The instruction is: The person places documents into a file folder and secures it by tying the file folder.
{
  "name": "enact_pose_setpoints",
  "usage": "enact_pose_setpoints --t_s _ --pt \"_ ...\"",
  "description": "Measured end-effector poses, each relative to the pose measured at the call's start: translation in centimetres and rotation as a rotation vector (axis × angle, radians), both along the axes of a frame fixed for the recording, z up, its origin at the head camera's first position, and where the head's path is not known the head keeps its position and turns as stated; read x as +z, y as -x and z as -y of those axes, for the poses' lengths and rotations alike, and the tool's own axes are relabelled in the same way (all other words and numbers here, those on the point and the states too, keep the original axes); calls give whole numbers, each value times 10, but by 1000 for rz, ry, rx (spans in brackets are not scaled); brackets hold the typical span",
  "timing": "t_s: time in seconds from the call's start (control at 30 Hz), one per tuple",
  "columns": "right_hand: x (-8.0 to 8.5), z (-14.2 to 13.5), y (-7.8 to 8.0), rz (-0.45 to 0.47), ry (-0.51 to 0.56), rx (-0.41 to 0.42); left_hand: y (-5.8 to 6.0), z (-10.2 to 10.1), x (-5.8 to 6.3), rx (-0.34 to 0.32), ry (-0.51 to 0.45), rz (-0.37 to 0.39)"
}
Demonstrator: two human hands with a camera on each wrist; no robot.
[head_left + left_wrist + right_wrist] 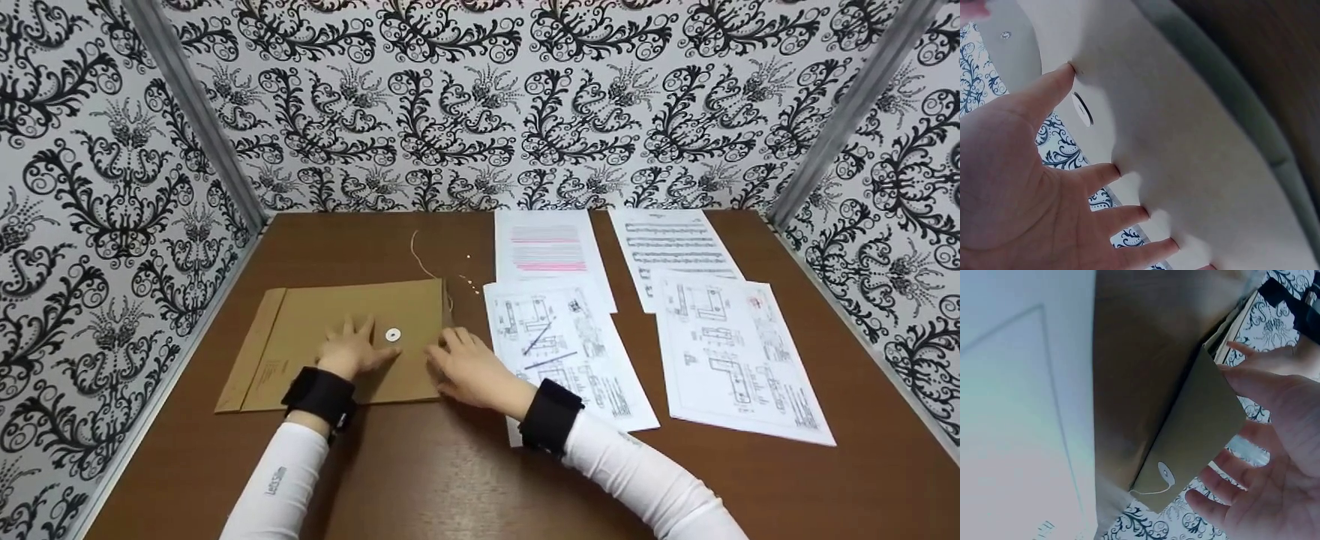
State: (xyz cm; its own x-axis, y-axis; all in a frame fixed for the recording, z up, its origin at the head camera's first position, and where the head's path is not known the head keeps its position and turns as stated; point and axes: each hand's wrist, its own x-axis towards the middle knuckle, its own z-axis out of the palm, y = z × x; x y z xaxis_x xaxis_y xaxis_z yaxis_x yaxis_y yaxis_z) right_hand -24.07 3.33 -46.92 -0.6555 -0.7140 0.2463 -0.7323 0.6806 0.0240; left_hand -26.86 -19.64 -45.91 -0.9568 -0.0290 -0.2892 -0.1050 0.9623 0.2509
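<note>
A brown string-tie envelope [307, 315] lies on the left of the table, a white round button [392, 335] on its face. My left hand [351, 354] rests on it with fingers spread; the left wrist view shows the fingertips pressing the surface. At the envelope's right end, my right hand [472, 369] holds the flap [1190, 422] by its near corner, thumb at the corner and fingers curled along the edge. The flap carries another white button [1166, 473] with a string [1151, 493]. In the head view the flap shows only as a thin edge.
Right of the envelope lie drawing sheets [600, 375] with dark pens or strokes on them, and more drawings [787, 405]. Behind them are a text page [547, 225] with pink highlights and sheet music [660, 220]. A loose string [415, 251] trails behind the envelope. Patterned walls enclose the table.
</note>
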Motion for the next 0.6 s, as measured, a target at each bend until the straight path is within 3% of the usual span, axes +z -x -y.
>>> enact_pose_setpoints --t_s 0.17,0.3,0.43,0.6 --pt "0 -1 5 95 162 -98 1 0 0 11 -6 10" --pt "-1 -3 9 236 286 -157 1 0 0 11 -3 17" --pt "-3 -3 14 419 368 -206 1 1 -1 10 -1 18" --pt "-7 0 20 556 404 -261 1 1 -2 15 -9 24"
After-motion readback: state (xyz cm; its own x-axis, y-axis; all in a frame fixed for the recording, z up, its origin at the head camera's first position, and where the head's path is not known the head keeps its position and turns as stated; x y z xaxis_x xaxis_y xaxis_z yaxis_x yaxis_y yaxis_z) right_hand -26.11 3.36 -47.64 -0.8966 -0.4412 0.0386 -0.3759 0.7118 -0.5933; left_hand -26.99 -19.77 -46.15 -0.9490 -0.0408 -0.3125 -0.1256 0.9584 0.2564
